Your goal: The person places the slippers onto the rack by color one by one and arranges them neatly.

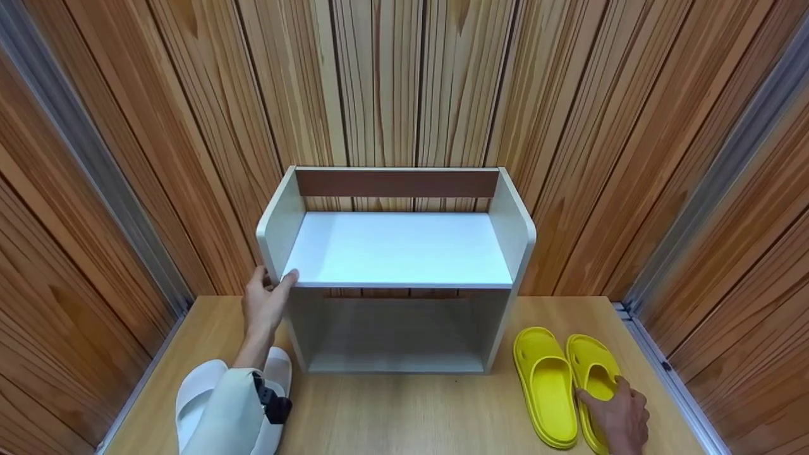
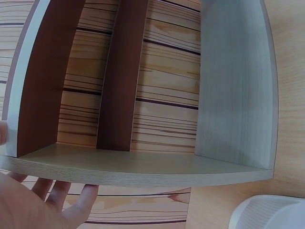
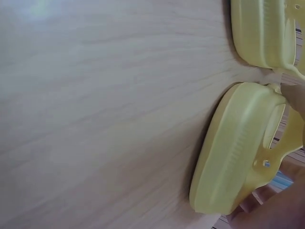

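A small two-level shelf (image 1: 404, 249) stands against the wall, its middle board white. My left hand (image 1: 264, 303) grips its left side panel, the thumb over the board's front corner; in the left wrist view the other fingers (image 2: 86, 202) lie along the panel's outer face. To the right, my right hand (image 1: 619, 414) holds the right one of two yellow slippers (image 1: 593, 360), thumb on one side and fingers on the other. The left yellow slipper (image 1: 547, 385) lies close beside it. In the right wrist view the held slipper (image 3: 233, 152) shows its side, fingers partly cut off.
A pair of white slippers (image 1: 199, 392) lies on the wooden floor (image 1: 404, 411) at the left, partly hidden under my left sleeve (image 1: 231, 411). Wood-panelled walls (image 1: 379, 82) close in the back and both sides, with metal rails (image 1: 657, 373) along the floor edges.
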Demonstrator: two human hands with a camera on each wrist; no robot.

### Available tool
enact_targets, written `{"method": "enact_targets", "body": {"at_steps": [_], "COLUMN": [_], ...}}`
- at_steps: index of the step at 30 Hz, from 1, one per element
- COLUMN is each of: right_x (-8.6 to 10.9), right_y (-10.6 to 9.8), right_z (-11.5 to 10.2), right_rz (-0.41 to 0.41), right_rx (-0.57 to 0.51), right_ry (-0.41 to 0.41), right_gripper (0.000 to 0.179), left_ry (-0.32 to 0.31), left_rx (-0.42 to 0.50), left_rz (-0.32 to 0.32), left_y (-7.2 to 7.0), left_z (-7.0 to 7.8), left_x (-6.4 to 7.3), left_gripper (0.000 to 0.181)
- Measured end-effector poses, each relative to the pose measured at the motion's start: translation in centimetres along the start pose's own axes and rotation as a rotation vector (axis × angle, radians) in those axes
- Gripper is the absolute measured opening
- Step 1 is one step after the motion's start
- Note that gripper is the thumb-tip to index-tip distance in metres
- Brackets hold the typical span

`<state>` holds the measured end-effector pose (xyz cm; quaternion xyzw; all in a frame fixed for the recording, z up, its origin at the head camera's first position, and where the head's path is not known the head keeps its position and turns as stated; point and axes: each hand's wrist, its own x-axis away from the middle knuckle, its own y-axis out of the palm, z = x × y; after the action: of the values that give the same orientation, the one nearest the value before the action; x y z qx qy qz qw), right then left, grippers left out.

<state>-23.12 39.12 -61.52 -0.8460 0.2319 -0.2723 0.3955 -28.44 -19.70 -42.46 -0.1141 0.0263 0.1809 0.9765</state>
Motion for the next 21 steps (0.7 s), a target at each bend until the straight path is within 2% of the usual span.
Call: {"method": "enact_targets", "body": {"at_steps": [6,15,21], "right_x": [-0.1,0.2,0.5], "right_y": [-0.5,-2.0,-3.1], "right_z": [0.5,1.5,1.3], "right_rz": [0.001,0.018,0.032], "right_rx": [-0.013,-0.061,-0.064], "right_ry": [-0.01,0.035,0.007], "right_gripper": [0.102,0.102,0.104], "left_ry": [-0.021,-0.024,-0.021], "left_rx": [-0.003,-0.009,-0.004], "left_rz": [-0.017,-0.05,-0.046], "left_y": [-0.1,-0.2,-0.3], "left_z": [0.3,0.6,0.4], "left_x": [0.0,-0.2,0.1], "left_gripper": [0.058,0.06,0.059]}}
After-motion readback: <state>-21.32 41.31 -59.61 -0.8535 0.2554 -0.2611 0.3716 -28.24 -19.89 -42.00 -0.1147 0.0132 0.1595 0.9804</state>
